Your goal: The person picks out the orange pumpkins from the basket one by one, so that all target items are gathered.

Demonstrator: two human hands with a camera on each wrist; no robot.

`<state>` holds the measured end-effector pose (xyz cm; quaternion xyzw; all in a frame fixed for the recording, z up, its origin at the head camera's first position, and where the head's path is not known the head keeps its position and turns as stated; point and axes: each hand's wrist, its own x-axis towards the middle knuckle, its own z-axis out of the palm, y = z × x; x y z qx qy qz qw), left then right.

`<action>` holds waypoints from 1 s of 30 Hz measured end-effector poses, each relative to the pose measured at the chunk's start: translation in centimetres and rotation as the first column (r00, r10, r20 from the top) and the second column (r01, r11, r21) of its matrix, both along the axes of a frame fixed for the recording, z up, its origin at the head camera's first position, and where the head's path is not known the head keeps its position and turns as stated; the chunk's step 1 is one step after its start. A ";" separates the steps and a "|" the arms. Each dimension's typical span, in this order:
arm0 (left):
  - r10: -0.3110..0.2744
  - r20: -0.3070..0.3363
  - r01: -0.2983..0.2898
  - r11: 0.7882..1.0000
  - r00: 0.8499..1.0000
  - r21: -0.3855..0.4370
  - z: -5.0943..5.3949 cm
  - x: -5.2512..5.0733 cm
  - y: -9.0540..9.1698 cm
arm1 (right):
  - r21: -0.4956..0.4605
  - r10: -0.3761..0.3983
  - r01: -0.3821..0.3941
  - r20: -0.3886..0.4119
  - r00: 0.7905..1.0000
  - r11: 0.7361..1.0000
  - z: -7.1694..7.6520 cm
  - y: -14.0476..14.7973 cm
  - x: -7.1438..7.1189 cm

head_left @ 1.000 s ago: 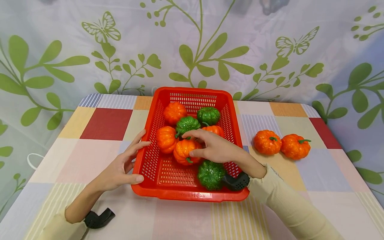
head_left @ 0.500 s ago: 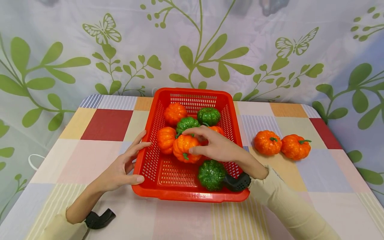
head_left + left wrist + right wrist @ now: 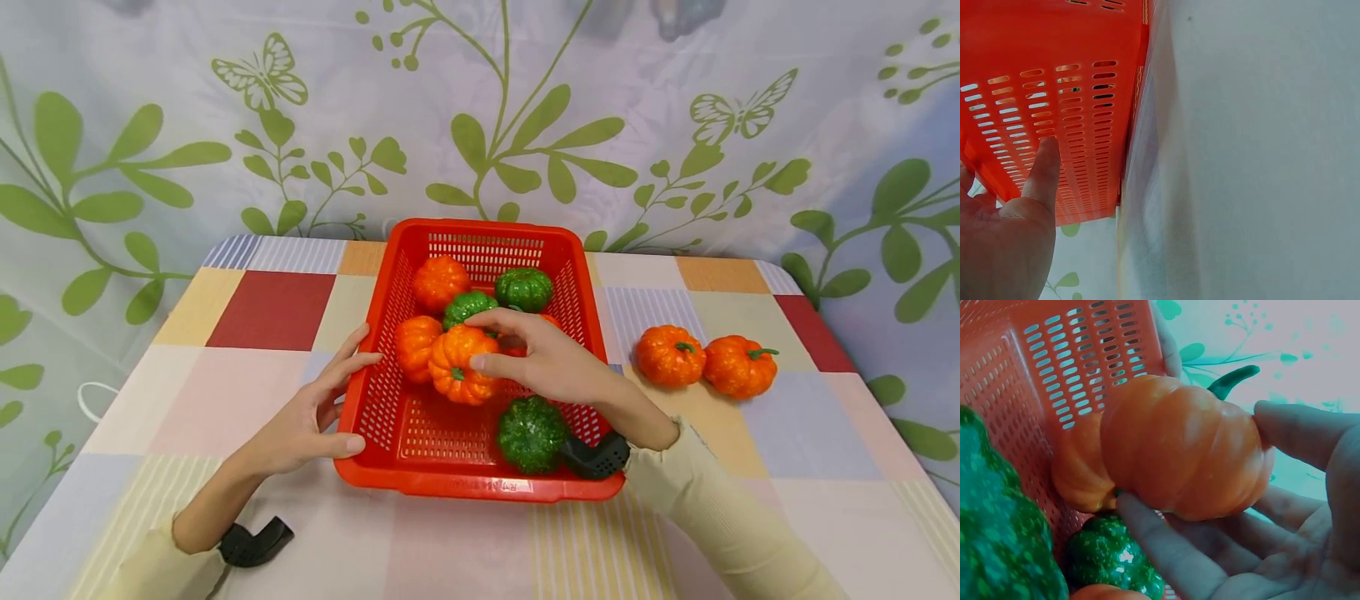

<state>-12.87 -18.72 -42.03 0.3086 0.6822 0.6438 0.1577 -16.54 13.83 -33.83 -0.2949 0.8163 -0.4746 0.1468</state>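
My right hand (image 3: 543, 354) holds a small orange pumpkin (image 3: 457, 371) with a green stem, thumb on one side and fingers round the other. It is over the red plastic basket (image 3: 480, 490); in the right wrist view this pumpkin (image 3: 1185, 450) is raised above its neighbours. My left hand (image 3: 311, 417) rests against the basket's left side, fingers and thumb fairly straight at the rim. In the left wrist view the left hand (image 3: 1013, 237) touches the slotted outer wall. Beside the held pumpkin in the basket lie an orange pumpkin (image 3: 416, 348) and a green pumpkin (image 3: 467, 308).
Also in the basket are an orange pumpkin (image 3: 441, 283) at the back, a green pumpkin (image 3: 523, 289) and a darker green pumpkin (image 3: 532, 435) near the front. Right of the basket, two orange pumpkins (image 3: 670, 356) stand on the checked tablecloth (image 3: 795, 442). A patterned curtain (image 3: 420, 100) hangs behind.
The orange pumpkin in my right hand has come up slightly and shifted a little left, its stem turning more toward the camera. My left hand stays at the basket's side.
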 end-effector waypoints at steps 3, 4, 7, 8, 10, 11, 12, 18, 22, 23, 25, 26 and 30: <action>0.003 -0.001 -0.003 1.000 1.000 -0.011 0.0 -0.1 0.1 | -0.031 -0.023 0.025 0.038 0.999 0.999 0.4 0.2 0.1; 0.004 0.001 -0.004 1.000 1.000 -0.015 0.1 -0.1 0.1 | -0.042 -0.032 0.034 0.043 0.999 0.999 0.6 0.3 0.2; 0.004 0.000 -0.004 1.000 1.000 -0.021 0.1 -0.1 0.2 | -0.072 -0.042 0.044 0.037 0.998 0.996 1.1 0.6 0.5; 0.004 -0.001 -0.004 1.000 1.000 -0.021 0.1 -0.1 0.2 | -0.077 -0.035 0.037 0.027 0.999 0.996 1.2 0.8 0.5; 0.004 -0.006 -0.004 1.000 1.000 -0.020 0.2 -0.1 0.2 | -0.080 -0.018 0.018 0.006 1.000 0.997 1.4 1.0 0.7; 0.004 -0.009 -0.004 1.000 1.000 -0.019 0.2 -0.1 0.2 | -0.076 -0.007 0.007 -0.002 1.000 0.997 1.4 1.2 0.8; 0.004 -0.012 -0.004 1.000 1.000 -0.019 0.2 -0.1 0.2 | -0.069 0.002 -0.003 -0.012 1.000 0.998 1.5 1.3 0.9; 0.004 -0.010 -0.005 1.000 1.000 -0.014 0.2 -0.1 0.1 | -0.039 -0.004 0.002 -0.037 0.999 0.999 2.0 1.8 1.7; 0.004 -0.012 -0.005 1.000 1.000 -0.014 0.1 0.0 0.0 | -0.056 -0.057 0.059 0.035 0.998 0.997 2.3 1.9 2.5; 0.004 -0.012 -0.004 1.000 1.000 -0.013 0.1 0.0 0.0 | -0.066 -0.071 0.076 0.065 0.995 0.995 2.4 1.9 2.8; 0.002 -0.012 -0.002 1.000 1.000 -0.012 0.0 0.0 0.0 | -0.100 -0.089 0.103 0.132 0.987 0.990 2.5 1.9 3.2; 0.002 -0.014 -0.002 1.000 1.000 -0.012 0.0 0.0 0.0 | -0.120 -0.094 0.114 0.162 0.982 0.986 2.6 2.0 3.4; 0.004 -0.015 -0.004 1.000 1.000 -0.009 -0.2 0.0 0.0 | -0.198 -0.073 0.117 0.217 0.973 0.973 2.5 2.2 3.8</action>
